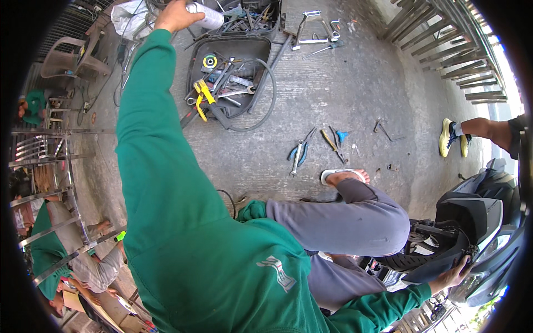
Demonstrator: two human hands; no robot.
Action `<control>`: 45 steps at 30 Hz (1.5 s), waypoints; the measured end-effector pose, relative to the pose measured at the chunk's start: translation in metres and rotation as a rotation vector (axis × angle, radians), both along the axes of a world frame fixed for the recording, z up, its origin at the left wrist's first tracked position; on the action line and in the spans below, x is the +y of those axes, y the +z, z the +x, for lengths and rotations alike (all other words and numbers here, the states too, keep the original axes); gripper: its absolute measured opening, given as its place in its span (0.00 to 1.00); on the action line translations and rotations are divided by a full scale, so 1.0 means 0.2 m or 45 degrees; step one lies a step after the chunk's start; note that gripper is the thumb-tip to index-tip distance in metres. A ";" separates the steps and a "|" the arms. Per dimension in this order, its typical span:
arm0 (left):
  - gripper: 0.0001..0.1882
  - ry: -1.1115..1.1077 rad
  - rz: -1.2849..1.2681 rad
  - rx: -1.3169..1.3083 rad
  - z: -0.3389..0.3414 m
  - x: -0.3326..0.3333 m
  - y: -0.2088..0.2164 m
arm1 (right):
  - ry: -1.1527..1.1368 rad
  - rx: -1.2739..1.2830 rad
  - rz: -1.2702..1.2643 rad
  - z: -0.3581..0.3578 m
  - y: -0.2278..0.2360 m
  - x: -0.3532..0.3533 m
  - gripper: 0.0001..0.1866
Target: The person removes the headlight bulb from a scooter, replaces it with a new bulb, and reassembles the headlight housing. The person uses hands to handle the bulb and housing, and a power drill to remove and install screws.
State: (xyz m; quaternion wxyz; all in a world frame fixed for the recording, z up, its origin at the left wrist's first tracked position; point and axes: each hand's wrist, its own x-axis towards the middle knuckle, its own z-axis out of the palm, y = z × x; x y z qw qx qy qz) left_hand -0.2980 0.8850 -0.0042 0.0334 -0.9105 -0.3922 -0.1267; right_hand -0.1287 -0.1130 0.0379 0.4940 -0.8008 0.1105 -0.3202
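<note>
My left hand is raised at the top left, its fingers wrapped round a white cylindrical can. Just beyond the can is an open black toolbox tray full of metal tools. Nearer lies a second black tray with wrenches, a yellow-handled tool, a grinding disc and a black hose. At the lower right, my right hand rests with fingers apart against the dark front of a motorcycle, touching its black front fender.
On the concrete floor lie blue-handled pliers with a wrench, yellow-handled pliers and a metal frame. A plastic chair stands left. Metal racks line the upper right. A person's shoe shows at right; others sit at left.
</note>
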 end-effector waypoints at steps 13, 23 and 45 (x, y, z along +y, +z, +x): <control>0.21 -0.658 -0.645 -0.314 -0.01 -0.77 -0.85 | 0.009 -0.010 0.025 -0.01 -0.01 0.02 0.35; 0.50 0.093 -1.038 0.393 -0.07 -2.30 -1.89 | 0.244 0.026 -0.387 -0.20 -0.03 0.03 0.34; 0.22 -0.251 -1.170 0.333 0.03 -2.17 -2.26 | 0.304 0.338 -0.652 -0.46 0.03 -0.13 0.22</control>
